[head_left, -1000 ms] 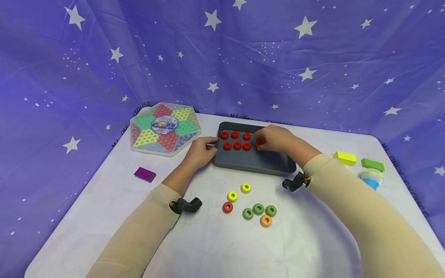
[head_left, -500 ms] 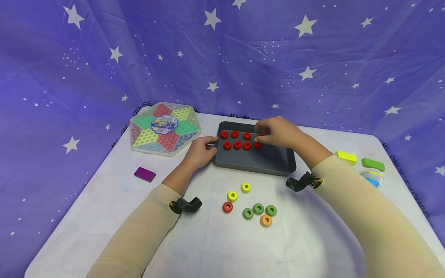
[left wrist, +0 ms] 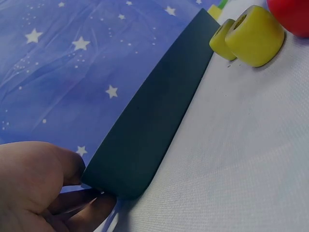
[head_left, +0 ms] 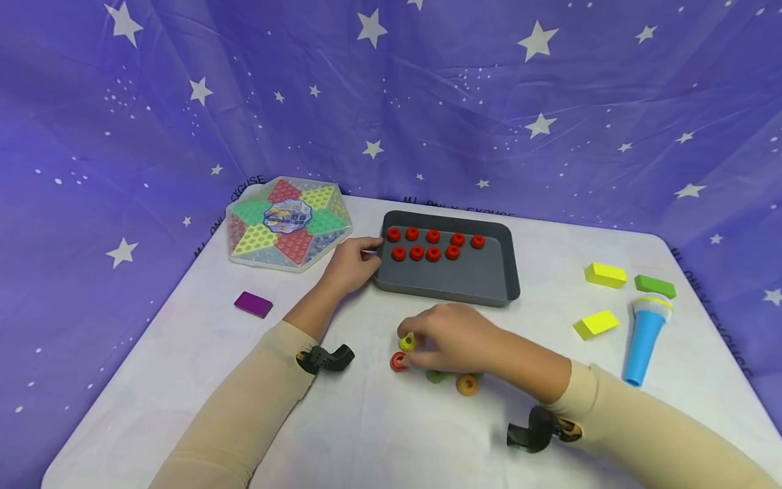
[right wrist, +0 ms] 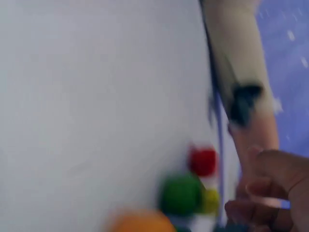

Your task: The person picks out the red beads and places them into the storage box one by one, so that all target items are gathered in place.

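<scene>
My left hand (head_left: 353, 266) holds the left end of a dark grey tray (head_left: 458, 280), its fingertips at the tray's corner in the left wrist view. Red beads (head_left: 433, 254) stand in two rows inside, toward the back left. My right hand (head_left: 457, 338) is over the loose beads in front of the tray. Its thumb and index finger are spread apart, with the thumb right at a red bead (head_left: 396, 364) and the index finger above a yellow bead (head_left: 406, 345). A green bead (head_left: 435, 376) and an orange bead (head_left: 467, 386) show below the hand, which hides others. The right wrist view is blurred.
A hexagonal Chinese checkers box (head_left: 287, 224) lies left of the tray, with a purple block (head_left: 253, 304) nearer me. On the right are two yellow blocks (head_left: 605, 275), a green block (head_left: 656, 286) and a blue toy microphone (head_left: 645, 343). A starry purple curtain (head_left: 427, 109) hangs behind.
My right hand has left the tray and come toward me to the loose beads. The red beads it covered now show, one at the back row's right end. My left hand stays put.
</scene>
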`<state>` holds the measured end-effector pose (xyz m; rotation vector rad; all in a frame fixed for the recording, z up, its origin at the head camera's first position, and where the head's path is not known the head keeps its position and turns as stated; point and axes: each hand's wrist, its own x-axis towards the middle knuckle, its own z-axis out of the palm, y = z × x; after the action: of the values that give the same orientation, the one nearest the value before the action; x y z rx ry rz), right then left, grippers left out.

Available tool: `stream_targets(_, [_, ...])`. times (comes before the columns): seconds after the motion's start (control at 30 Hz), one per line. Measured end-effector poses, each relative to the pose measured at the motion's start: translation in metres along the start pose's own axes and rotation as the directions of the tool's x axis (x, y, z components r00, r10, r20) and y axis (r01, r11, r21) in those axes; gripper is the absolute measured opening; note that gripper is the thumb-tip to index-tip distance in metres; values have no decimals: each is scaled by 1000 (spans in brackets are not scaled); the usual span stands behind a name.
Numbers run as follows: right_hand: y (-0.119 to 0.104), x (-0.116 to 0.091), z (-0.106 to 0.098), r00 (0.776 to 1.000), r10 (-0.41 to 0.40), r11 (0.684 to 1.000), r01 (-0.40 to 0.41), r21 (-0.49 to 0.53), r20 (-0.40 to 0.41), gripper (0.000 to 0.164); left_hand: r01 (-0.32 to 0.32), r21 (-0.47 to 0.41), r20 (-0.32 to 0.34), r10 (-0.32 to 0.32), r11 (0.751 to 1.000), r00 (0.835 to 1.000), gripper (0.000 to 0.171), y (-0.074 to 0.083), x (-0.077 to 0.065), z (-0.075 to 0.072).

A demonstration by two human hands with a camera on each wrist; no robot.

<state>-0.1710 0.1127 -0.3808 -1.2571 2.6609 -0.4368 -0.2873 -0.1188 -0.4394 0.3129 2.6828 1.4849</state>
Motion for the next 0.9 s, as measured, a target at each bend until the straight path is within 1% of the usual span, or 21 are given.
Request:
stream_targets(0.07, [-9, -3, 13, 1000, -19, 998, 18, -53, -5, 22, -1, 0, -1, 1, 1000, 1000, 49, 0, 0, -1])
stream_targets(0.13, [-14, -3, 23, 1000, -17, 993, 15, -118, -16, 20, 2, 2, -2, -2, 1000, 1000, 49, 0, 0, -1])
stream_targets(0.27, [-20, 0, 36, 1000, 22, 973, -24, -229, -10, 25, 14, 11, -2, -14, 1000, 1000, 49, 1, 0, -1])
stream_targets(0.37, [-24, 2, 39, 999, 37, 964, -30, -264, 20, 26, 19, 13, 4, -19, 1000, 1000, 49, 0, 0, 0])
stream_targets(0.43, [-26, 0, 38, 999, 35, 966, -26, -258, 29, 24, 19, 12, 8, -19, 1000, 1000, 49, 0, 0, 0])
stream_targets(0.53, [-27, -4, 30, 1000, 19, 978, -15, -209, 13, 21, 15, 7, 10, -15, 1000, 1000, 49, 1, 0, 1])
stream_targets(0.67, [-20, -13, 6, 1000, 13, 994, -15, -108, -21, 13, 14, 1, 8, -14, 1000, 1000, 49, 2, 0, 0])
stream_targets(0.77, [-6, -18, -16, 997, 65, 996, -67, -66, -35, 23, 16, 5, 7, -16, 1000, 1000, 49, 3, 0, 0])
stream_targets(0.83, [6, -20, -30, 993, 109, 992, -112, -64, -48, 29, 18, 7, 7, -18, 1000, 1000, 50, 3, -1, 0])
stream_targets(0.9, [20, -21, -43, 986, 156, 985, -160, -70, -64, 30, 23, 8, 7, -23, 1000, 1000, 50, 3, -1, -1])
